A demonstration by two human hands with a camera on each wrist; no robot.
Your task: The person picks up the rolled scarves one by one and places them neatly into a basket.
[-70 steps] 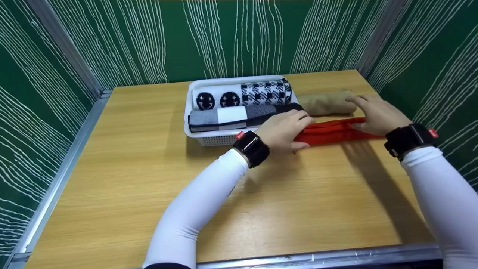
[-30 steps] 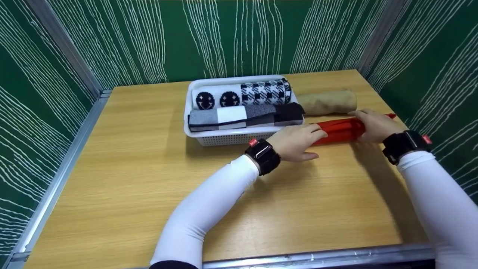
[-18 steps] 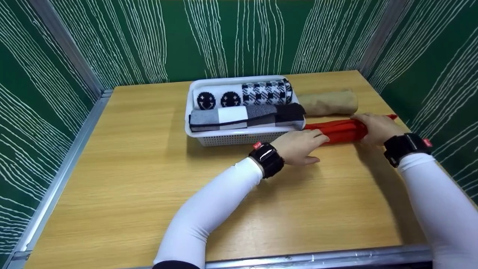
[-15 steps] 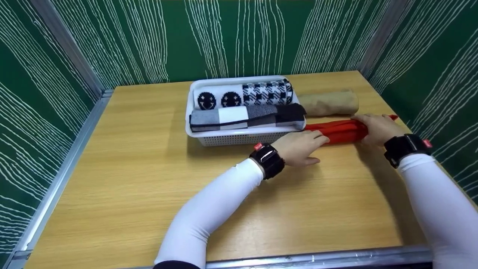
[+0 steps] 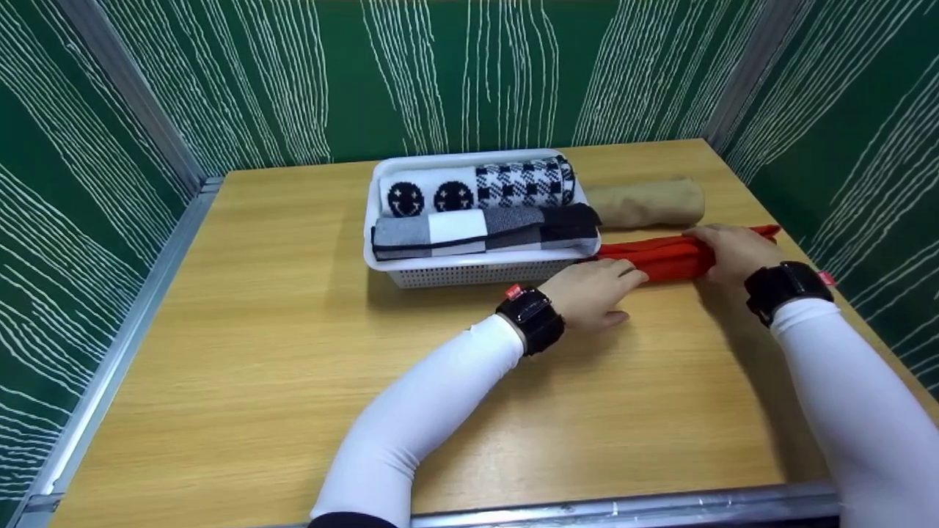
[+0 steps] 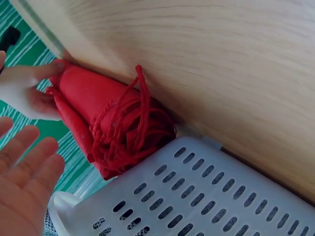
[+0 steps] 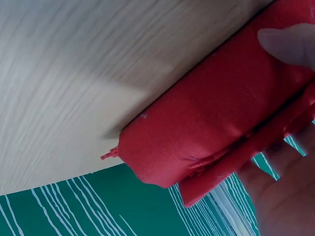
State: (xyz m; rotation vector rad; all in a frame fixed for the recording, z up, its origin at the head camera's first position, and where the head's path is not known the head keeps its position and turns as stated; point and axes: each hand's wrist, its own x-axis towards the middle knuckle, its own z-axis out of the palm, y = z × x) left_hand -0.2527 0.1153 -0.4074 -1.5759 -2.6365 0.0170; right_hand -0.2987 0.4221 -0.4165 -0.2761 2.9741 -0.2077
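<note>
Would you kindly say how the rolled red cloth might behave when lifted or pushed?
The red cloth would probably loosen, since a flap stands apart from the roll. Its roughly cylindrical form might roll if pushed. The end cords could dangle.

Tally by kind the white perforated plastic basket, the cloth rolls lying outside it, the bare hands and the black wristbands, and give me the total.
White perforated plastic basket: 1
Cloth rolls outside it: 2 (red cloth roll, tan cloth roll)
Bare hands: 2 (left hand, right hand)
Black wristbands: 2 (left wristband, right wristband)
Total: 7
</note>
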